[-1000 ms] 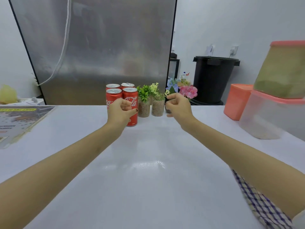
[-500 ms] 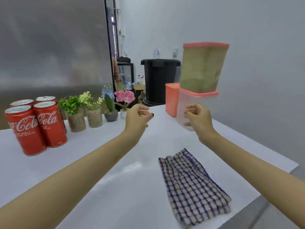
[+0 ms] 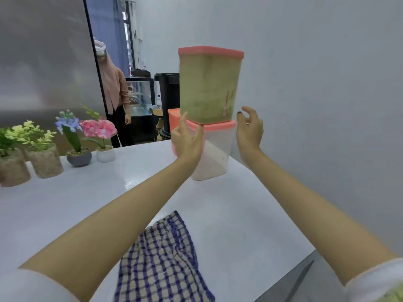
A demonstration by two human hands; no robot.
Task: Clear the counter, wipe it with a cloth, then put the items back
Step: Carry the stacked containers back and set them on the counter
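1. Quick update: a second ago my hands were over by the cans and the little plant pots (image 3: 44, 161). Now the view has swung right, the cans are out of frame, and both hands are up at the stacked tubs.
2. Left hand (image 3: 187, 137) is released, fingers spread, holding nothing. It sits in front of the bottom tub (image 3: 216, 153), and I can't tell if it's touching. Right hand (image 3: 248, 127) is also loose and empty, just beside the stack but apart from it.
3. My read is that the stack is next up for a two-handed grab, so we're mid-shuffle with the items. Nothing is gripped yet.
4. The stack stands at the far right end of the worktop (image 3: 65, 203), near the wall. The cloth (image 3: 161, 258) lies by the near edge under my forearms, untouched.
5. Materials:
   - The top tub (image 3: 210, 83) is tall, squarish, cloudy plastic with a greenish fill and a salmon lid.
   - The bottom tub is clear with a pale powder sloped inside and the same kind of lid.
   - The worktop is white and glossy, so probably slippery.
   - The cloth is soft, rumpled blue check.
   - The pots look rough and gritty.
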